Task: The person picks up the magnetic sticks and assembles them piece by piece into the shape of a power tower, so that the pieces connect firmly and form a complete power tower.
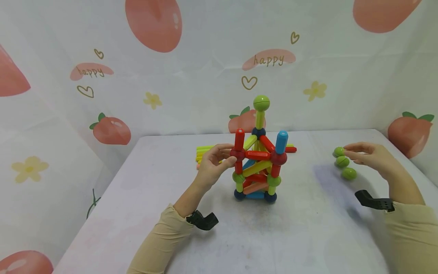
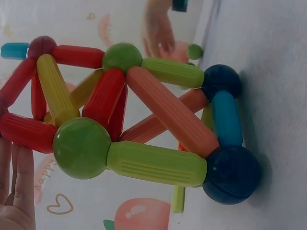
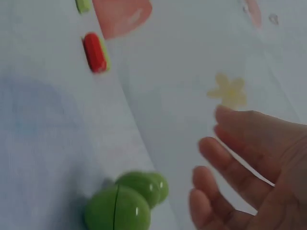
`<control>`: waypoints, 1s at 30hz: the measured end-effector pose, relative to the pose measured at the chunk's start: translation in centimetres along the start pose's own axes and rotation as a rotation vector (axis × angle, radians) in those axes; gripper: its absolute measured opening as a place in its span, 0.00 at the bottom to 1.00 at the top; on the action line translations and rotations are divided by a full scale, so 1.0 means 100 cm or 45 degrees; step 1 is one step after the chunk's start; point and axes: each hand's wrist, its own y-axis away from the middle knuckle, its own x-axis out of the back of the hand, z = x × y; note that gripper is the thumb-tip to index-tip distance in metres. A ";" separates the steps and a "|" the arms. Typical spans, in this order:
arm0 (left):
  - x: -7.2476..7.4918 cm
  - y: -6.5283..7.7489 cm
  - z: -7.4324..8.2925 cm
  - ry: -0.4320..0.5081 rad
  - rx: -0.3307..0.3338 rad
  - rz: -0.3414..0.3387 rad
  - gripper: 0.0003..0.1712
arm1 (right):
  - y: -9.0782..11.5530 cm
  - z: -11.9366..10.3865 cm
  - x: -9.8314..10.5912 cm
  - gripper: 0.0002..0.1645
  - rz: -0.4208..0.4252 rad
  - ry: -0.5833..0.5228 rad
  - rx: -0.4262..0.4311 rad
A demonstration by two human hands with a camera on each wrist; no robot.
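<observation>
A tower of magnetic rods and balls (image 1: 258,155) stands upright on the table, with dark blue balls at its base and a green ball (image 1: 261,103) on top. At its left side, my left hand (image 1: 215,163) pinches a dark red ball joint (image 1: 238,153) between thumb and fingers. The left wrist view shows only part of that hand, below a red rod (image 2: 29,133). To the right, three green balls (image 1: 349,174) sit in a row. My right hand (image 1: 371,156) hovers by the farthest one, its fingers loosely bent and nothing between them in the right wrist view.
Behind the tower on the left lie several yellow and green rods (image 1: 204,152). A red rod (image 1: 291,150) lies behind it on the right. A patterned cloth (image 1: 195,83) hangs along the back of the white table (image 1: 308,236).
</observation>
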 end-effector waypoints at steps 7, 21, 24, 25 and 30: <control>-0.001 0.001 0.002 0.027 0.010 -0.004 0.43 | 0.005 0.024 0.003 0.30 -0.171 0.166 0.013; -0.001 0.000 0.000 0.014 0.014 0.000 0.45 | 0.002 0.030 -0.010 0.30 -0.288 0.206 -0.025; -0.001 0.001 0.000 0.019 0.015 0.001 0.44 | 0.002 0.026 -0.010 0.30 -0.277 0.228 0.000; -0.001 0.001 0.001 0.021 0.015 0.001 0.44 | 0.003 0.024 -0.010 0.30 -0.268 0.243 0.008; 0.000 0.001 0.001 0.022 0.014 -0.002 0.42 | 0.004 0.006 -0.009 0.31 -0.213 0.290 0.049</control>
